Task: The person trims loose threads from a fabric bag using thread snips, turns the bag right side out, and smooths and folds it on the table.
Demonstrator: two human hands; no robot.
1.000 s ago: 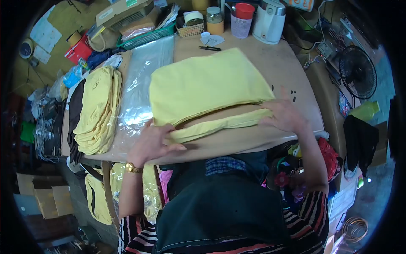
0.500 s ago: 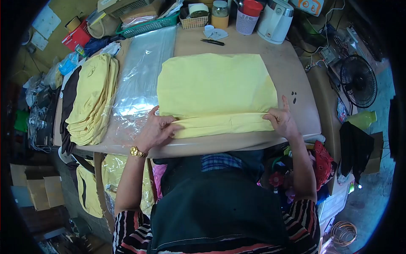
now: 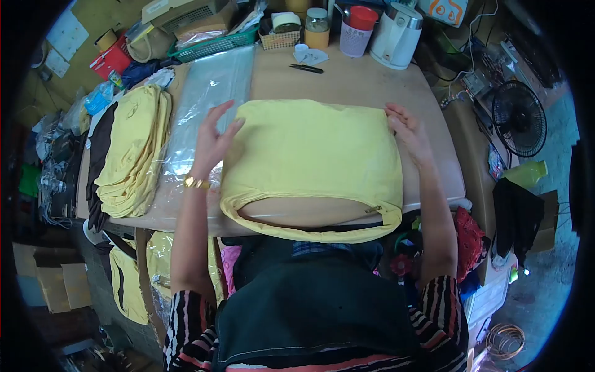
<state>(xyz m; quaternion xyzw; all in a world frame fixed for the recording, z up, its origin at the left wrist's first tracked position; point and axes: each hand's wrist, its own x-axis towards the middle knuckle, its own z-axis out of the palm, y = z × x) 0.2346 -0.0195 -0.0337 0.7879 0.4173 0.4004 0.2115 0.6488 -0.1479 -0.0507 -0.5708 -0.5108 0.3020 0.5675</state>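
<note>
A pale yellow cloth bag [image 3: 313, 149] lies flat before me on the table. Its strap [image 3: 310, 235] loops over the table's near edge, and a small zip pull [image 3: 374, 209] shows at the right end of the opening. At the far left corner of the bag is my left hand [image 3: 215, 137], open, with thumb and fingers spread and the thumb close to the cloth. My right hand [image 3: 409, 131] is at the far right corner, fingers bent but apart from the thumb, the tips next to the cloth; whether they touch it is unclear.
Clear plastic sleeves [image 3: 207, 87] lie left of the bag, beside a stack of folded yellow cloth pieces [image 3: 133, 152]. Behind are black thread snips [image 3: 306, 68], a jar [image 3: 317, 28], a lilac cup [image 3: 356, 40] and a white kettle [image 3: 396, 34]. A fan [image 3: 519, 118] stands right.
Both hands have let go of the bag's near edge and moved to its far corners. The strap, earlier folded flat, now loops out toward me, and the bag's far edge sits nearer.
</note>
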